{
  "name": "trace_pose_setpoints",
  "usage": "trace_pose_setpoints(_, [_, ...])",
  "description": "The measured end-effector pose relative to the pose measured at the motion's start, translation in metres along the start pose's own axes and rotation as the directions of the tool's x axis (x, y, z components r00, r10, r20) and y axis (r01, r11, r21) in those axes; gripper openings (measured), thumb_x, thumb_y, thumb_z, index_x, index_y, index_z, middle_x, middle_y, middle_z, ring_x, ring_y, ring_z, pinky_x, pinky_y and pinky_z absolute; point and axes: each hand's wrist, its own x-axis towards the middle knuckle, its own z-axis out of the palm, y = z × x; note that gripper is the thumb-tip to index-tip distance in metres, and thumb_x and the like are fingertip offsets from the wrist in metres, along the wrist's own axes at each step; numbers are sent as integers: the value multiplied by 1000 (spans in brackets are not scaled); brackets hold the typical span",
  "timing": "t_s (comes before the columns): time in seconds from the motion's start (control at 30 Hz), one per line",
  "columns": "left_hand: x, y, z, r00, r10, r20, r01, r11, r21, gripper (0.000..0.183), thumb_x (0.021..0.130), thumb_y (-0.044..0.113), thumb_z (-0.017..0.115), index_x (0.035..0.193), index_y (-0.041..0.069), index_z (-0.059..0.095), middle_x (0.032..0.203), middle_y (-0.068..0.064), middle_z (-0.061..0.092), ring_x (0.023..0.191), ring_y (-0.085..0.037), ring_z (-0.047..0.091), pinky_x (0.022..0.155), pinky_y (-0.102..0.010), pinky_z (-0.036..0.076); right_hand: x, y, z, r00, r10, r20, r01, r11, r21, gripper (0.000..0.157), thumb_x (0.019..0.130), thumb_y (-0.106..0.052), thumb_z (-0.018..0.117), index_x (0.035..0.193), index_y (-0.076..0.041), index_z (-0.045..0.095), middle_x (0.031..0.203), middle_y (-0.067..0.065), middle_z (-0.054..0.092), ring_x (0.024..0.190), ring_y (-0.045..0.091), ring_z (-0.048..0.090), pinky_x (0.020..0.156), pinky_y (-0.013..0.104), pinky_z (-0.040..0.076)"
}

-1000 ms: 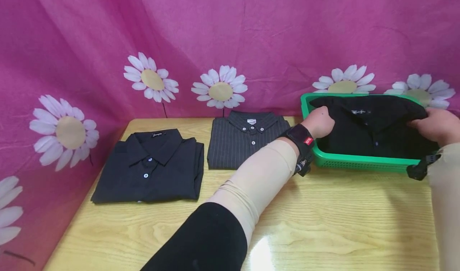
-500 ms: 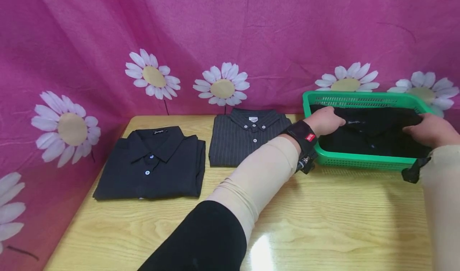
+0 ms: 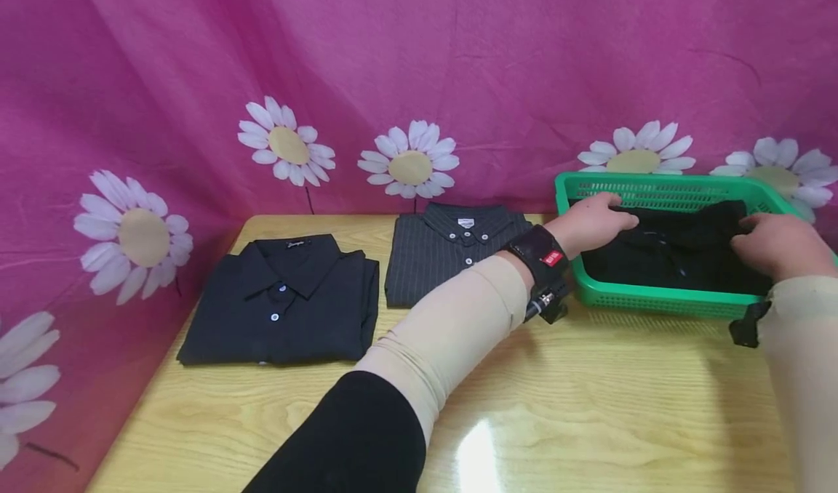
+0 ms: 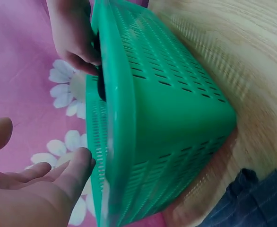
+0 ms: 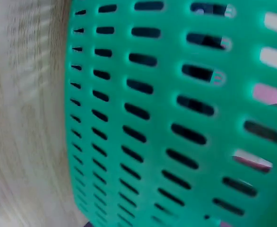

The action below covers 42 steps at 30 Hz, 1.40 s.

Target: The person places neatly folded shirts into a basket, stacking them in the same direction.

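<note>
A black shirt [image 3: 681,249] with a collar lies inside the green plastic basket [image 3: 668,295] at the back right. Over the basket's left end is my left hand [image 3: 592,224], its fingers extended and the thumb apart. The left wrist view shows this left hand [image 4: 39,189] with nothing between fingers and thumb. At the right end, my right hand [image 3: 785,246] has bent fingers at the raised right edge of the black shirt and appears to pinch it. The basket's perforated wall [image 5: 143,113] fills the right wrist view and hides that hand there.
A folded black shirt [image 3: 288,318] lies on the left of the wooden table [image 3: 576,406]. A folded dark striped shirt [image 3: 425,260] lies between it and the basket, partly behind my left forearm. A pink curtain [image 3: 511,78] with daisies hangs behind.
The black shirt has gone down into the basket. My left hand has let go of it and straightened its fingers; the right hand has shifted slightly left and lower, staying at the shirt's edge.
</note>
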Motion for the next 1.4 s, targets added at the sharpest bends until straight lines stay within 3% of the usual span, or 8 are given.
trace_pose_setpoints(0.23, [-19,-9,-26,998,60,31,-60,998,-29,57,101,28,62,154,18,43,143,5,55,123,-4,54,90,-18,45,-4,-11,-7,998,-46,-33,45,999,-16,53,97,-26,48,129,16,44,130,48,40,108,64,44,88,73,40])
trace_pose_setpoints(0.4, [-35,-21,-48,995,93,23,-93,996,-9,62,100,34,63,156,20,40,149,3,50,129,-5,50,93,-21,46,-7,-22,-12,993,-87,-84,88,996,10,55,99,-29,45,134,13,43,133,47,39,113,65,41,92,75,36])
trace_pose_setpoints(0.57, [-54,-40,-65,985,171,25,-172,985,29,67,99,37,63,157,17,36,151,-2,48,133,-8,46,100,-24,43,-20,-50,-14,976,-164,-142,173,984,50,52,101,-27,49,136,12,45,131,46,43,116,63,41,95,75,33])
trace_pose_setpoints(0.73, [-77,-63,-80,977,213,10,-212,970,118,70,99,39,61,158,14,33,150,-4,47,133,-14,46,105,-29,42,-40,-87,-11,959,-261,-114,273,956,109,57,104,-32,52,144,8,43,139,42,41,123,60,38,97,75,29])
trace_pose_setpoints(0.97, [-109,-92,-103,986,160,-46,-151,976,157,75,99,41,59,161,18,25,160,-7,36,144,-22,37,112,-42,36,-67,-132,-7,920,-369,-130,388,905,173,55,102,-35,58,145,0,48,144,32,43,131,54,37,99,70,31])
trace_pose_setpoints(1.2, [-137,-118,-128,983,109,-150,-75,974,214,76,98,42,59,161,16,25,161,-7,34,145,-21,34,115,-45,33,-90,-179,-1,872,-460,-167,488,846,214,49,101,-27,63,142,-3,53,143,26,49,133,46,42,104,66,33])
trace_pose_setpoints(1.4, [-153,-139,-141,978,69,-196,-30,980,196,77,98,42,59,162,16,23,163,-6,29,148,-21,28,116,-47,30,-104,-216,10,842,-507,-187,540,795,277,45,100,-24,65,140,-5,57,141,19,54,130,39,48,103,61,37])
